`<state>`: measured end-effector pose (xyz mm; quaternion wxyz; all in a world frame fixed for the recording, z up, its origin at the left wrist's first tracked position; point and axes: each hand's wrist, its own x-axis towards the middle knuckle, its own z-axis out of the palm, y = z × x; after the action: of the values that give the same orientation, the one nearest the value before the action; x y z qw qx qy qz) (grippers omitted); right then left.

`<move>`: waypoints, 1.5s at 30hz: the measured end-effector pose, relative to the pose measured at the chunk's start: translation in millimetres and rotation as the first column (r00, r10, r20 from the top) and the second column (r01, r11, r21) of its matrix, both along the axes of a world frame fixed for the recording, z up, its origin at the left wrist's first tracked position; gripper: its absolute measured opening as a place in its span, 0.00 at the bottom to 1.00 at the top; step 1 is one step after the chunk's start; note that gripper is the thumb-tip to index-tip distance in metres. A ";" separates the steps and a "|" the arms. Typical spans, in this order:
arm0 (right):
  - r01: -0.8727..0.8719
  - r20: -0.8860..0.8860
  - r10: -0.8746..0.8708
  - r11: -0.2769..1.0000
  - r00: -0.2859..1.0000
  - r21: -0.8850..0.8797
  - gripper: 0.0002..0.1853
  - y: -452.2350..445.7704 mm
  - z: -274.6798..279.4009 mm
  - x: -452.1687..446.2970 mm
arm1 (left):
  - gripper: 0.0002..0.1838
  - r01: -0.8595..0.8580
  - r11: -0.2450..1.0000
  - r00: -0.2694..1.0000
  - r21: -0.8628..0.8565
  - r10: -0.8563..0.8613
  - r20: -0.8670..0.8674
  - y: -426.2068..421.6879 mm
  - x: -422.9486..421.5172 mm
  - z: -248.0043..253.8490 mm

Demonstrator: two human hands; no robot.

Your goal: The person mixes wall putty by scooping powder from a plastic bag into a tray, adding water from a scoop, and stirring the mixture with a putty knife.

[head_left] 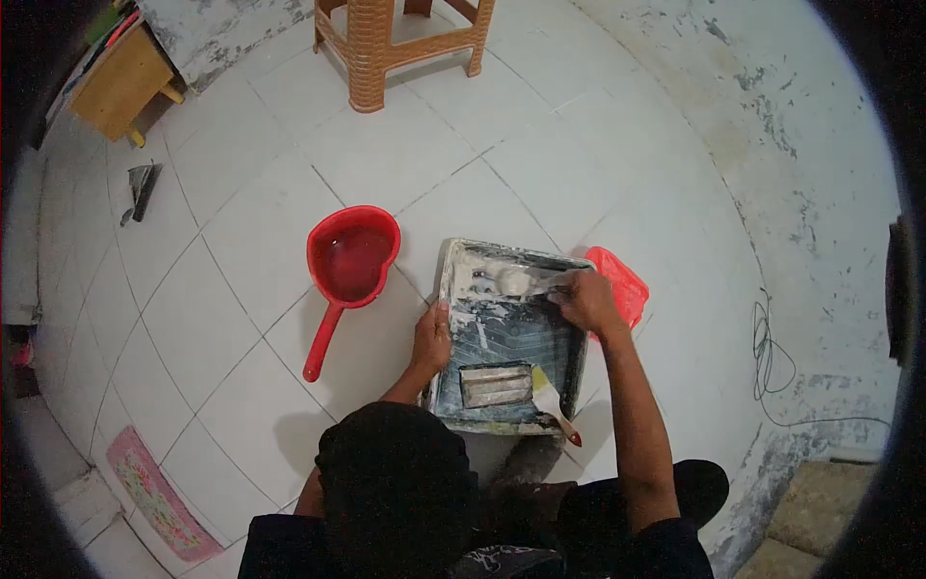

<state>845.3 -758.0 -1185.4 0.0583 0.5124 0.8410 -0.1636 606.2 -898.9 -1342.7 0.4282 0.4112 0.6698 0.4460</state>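
A dark paint tray (511, 338), smeared with white paint, is tilted in front of me. My left hand (433, 338) is closed on its left rim. Over the upper right part of the tray, my right hand (586, 301) pinches a pale, spoon-like tool. White paste (515, 281) sits at the tool's far end; its exact shape is hard to make out. A flat rectangular piece with pale streaks (496, 386) lies low in the tray. Beside it a paintbrush (547, 398) rests with its red-tipped handle over the lower right rim.
Left of the tray stands a red dipper (354, 256) with liquid inside. A red plastic item (618, 287) is partly hidden behind my right hand. Farther off are a brown plastic stool (367, 58), a wooden table (123, 82), a pink mat (159, 492) and a loose cable (767, 352).
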 end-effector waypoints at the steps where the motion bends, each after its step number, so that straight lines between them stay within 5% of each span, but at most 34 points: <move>1: 0.051 -0.034 -0.051 0.999 0.998 -0.001 0.14 -2.7 8.9 5.6 | 0.27 -0.015 0.999 1.000 0.050 0.015 0.006 -0.5 0.9 -3.0; 6: -0.006 0.064 0.005 1.000 0.998 0.014 0.13 -13.8 -21.7 28.4 | 0.27 -0.033 0.989 0.998 0.141 0.026 0.049 0.2 -3.8 4.8; 8: -0.002 -0.077 0.004 0.999 0.997 0.035 0.11 -20.4 -48.7 25.4 | 0.27 0.006 0.995 0.990 0.098 -0.019 0.137 0.4 -6.2 9.2; 14: -0.181 0.065 0.175 0.979 0.982 0.094 0.10 -18.0 -70.0 -33.7 | 0.26 0.040 0.999 0.997 0.004 -0.041 0.068 0.3 -7.0 -14.4; 18: -0.084 0.153 0.076 0.995 0.985 0.048 0.11 -15.0 -13.9 -30.3 | 0.26 -0.010 0.983 0.998 0.182 0.021 -0.059 -0.7 -8.5 -2.4; 20: 0.022 0.001 -0.022 0.996 1.000 0.083 0.14 -20.7 0.5 -12.6 | 0.26 0.027 0.996 0.988 0.084 -0.039 0.147 6.4 -16.2 2.1; 26: 0.040 0.054 -0.046 0.994 0.997 0.099 0.16 -30.2 -75.9 -10.2 | 0.27 0.178 0.981 0.983 0.076 -0.180 0.028 13.8 -32.4 -6.8; 30: 0.041 0.007 -0.042 0.994 0.999 0.101 0.16 -53.7 -37.3 -35.7 | 0.28 0.260 0.964 0.962 0.048 -0.255 -0.094 17.0 -49.7 1.2; 36: -0.031 0.181 -0.002 0.983 0.984 0.180 0.11 -69.8 -38.4 -11.1 | 0.31 0.511 0.856 0.860 -0.083 -0.509 0.040 30.8 -65.5 7.6; 39: 0.045 0.051 -0.057 0.977 0.997 0.206 0.12 -78.8 -54.2 -16.8 | 0.28 0.433 0.893 0.900 0.119 -0.424 -0.097 22.3 -62.0 6.8; 45: 0.004 -0.042 0.008 0.961 0.999 0.276 0.23 -76.8 -68.1 -25.0 | 0.28 0.476 0.879 0.879 -0.029 -0.477 -0.025 28.1 -62.9 8.9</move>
<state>820.3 -834.8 -1253.4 -0.0316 0.5112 0.8571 -0.0557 543.3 -870.8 -1333.9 0.5185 0.5656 0.5596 0.3132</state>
